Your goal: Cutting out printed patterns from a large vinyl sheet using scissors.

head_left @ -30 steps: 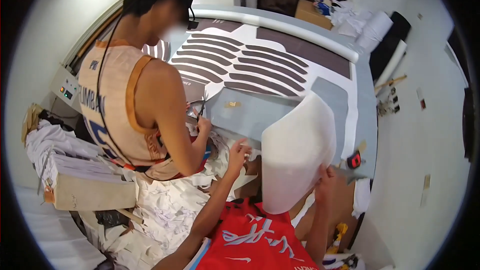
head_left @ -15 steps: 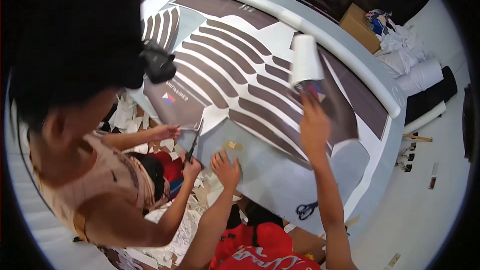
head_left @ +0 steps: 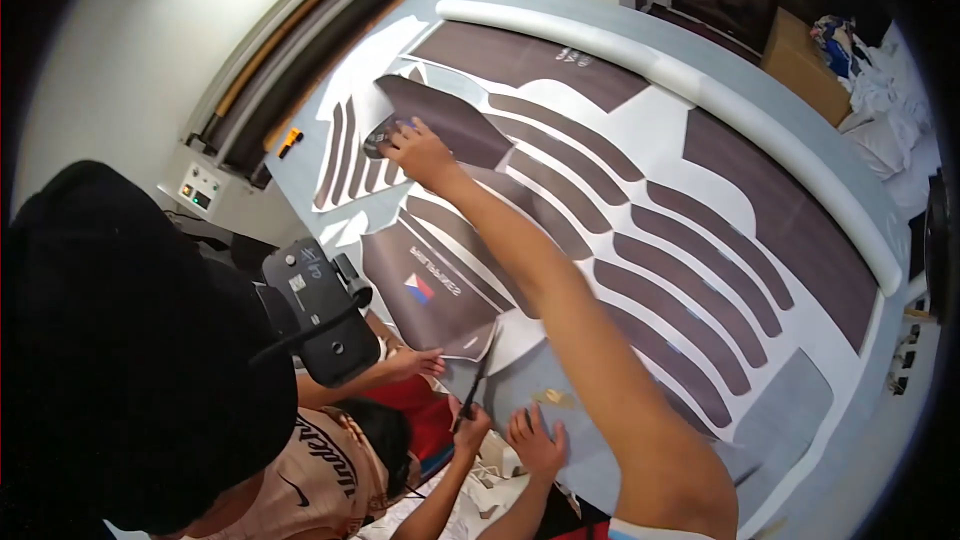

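Note:
My right hand (head_left: 420,155) reaches across the table to the far left. Its fingers are closed on the edge of a dark printed panel (head_left: 450,120) with a white underside, which curls above the other cut pieces. My left hand (head_left: 537,443) rests on the near table edge, fingers apart, holding nothing. Left of it, a co-worker's hand works black-handled scissors (head_left: 474,390) at the lower edge of a dark panel with a small flag print (head_left: 415,275). The co-worker's other hand (head_left: 418,362) holds that panel's near corner.
A white roll (head_left: 690,75) lies along the far side of the blue-grey table (head_left: 800,410). Striped curved pieces (head_left: 690,290) spread over the middle. A roller machine (head_left: 300,50) stands at the far left, with a cardboard box (head_left: 808,65) at the far right. The co-worker's dark cap (head_left: 150,340) fills the lower left.
My right hand has carried the dark printed panel from the right side to the far left pieces. My view has turned left. The co-worker's scissors stay at the flag-print panel's edge.

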`<control>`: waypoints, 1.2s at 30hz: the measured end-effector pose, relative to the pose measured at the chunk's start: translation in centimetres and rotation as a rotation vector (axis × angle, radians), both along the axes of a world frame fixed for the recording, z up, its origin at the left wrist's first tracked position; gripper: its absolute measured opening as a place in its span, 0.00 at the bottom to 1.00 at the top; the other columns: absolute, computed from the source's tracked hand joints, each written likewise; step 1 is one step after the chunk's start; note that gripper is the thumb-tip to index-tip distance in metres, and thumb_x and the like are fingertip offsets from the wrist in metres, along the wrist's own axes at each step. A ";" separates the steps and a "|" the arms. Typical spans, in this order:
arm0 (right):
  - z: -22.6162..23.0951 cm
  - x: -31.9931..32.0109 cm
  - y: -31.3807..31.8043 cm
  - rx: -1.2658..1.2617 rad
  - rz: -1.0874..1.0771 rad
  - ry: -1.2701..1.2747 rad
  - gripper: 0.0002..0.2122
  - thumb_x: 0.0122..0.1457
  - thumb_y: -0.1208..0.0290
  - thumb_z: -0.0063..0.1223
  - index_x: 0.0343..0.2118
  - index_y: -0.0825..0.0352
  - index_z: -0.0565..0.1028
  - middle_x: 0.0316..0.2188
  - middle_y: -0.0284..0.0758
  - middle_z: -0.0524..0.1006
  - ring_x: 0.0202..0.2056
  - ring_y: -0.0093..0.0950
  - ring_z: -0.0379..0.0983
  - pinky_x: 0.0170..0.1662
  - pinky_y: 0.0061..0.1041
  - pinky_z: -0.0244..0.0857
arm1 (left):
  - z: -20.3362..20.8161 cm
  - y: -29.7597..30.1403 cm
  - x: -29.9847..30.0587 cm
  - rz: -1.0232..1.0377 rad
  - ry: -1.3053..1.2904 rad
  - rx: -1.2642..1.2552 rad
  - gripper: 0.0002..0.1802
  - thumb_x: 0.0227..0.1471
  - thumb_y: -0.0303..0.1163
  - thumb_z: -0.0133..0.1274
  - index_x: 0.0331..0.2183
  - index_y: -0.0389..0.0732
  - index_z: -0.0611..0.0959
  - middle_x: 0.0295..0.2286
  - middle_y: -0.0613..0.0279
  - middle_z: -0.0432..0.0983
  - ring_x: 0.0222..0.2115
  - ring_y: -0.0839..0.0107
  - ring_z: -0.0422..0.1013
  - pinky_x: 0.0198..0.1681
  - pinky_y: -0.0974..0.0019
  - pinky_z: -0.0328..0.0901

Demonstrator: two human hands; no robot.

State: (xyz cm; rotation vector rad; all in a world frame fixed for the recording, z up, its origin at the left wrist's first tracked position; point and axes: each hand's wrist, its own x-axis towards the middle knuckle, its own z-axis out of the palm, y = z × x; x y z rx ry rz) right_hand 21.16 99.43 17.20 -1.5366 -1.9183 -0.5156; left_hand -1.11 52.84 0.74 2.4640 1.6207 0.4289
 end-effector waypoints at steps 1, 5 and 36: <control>-1.8 1.4 1.6 0.074 -0.070 0.000 0.17 0.55 0.71 0.46 0.49 0.56 0.73 0.52 0.39 0.71 0.56 0.36 0.64 0.60 0.45 0.52 | -1.5 -0.3 0.4 -0.035 -0.004 -0.001 0.36 0.47 0.45 0.54 0.55 0.39 0.67 0.50 0.46 0.61 0.55 0.48 0.55 0.59 0.45 0.47; -4.5 -2.8 0.6 0.032 -0.209 0.081 0.23 0.55 0.69 0.49 0.56 0.60 0.66 0.55 0.44 0.66 0.59 0.43 0.58 0.62 0.50 0.44 | -2.6 -1.4 -0.8 -0.011 0.017 -0.017 0.36 0.46 0.46 0.54 0.55 0.41 0.67 0.51 0.47 0.60 0.55 0.50 0.54 0.59 0.45 0.47; -13.1 -12.4 -85.0 -0.722 -1.517 1.242 0.18 0.46 0.56 0.61 0.27 0.69 0.75 0.24 0.45 0.77 0.29 0.45 0.75 0.33 0.41 0.67 | 1.8 -14.9 15.3 0.199 -0.582 -1.598 0.34 0.46 0.60 0.56 0.32 0.33 0.79 0.21 0.55 0.75 0.14 0.71 0.70 0.14 0.72 0.62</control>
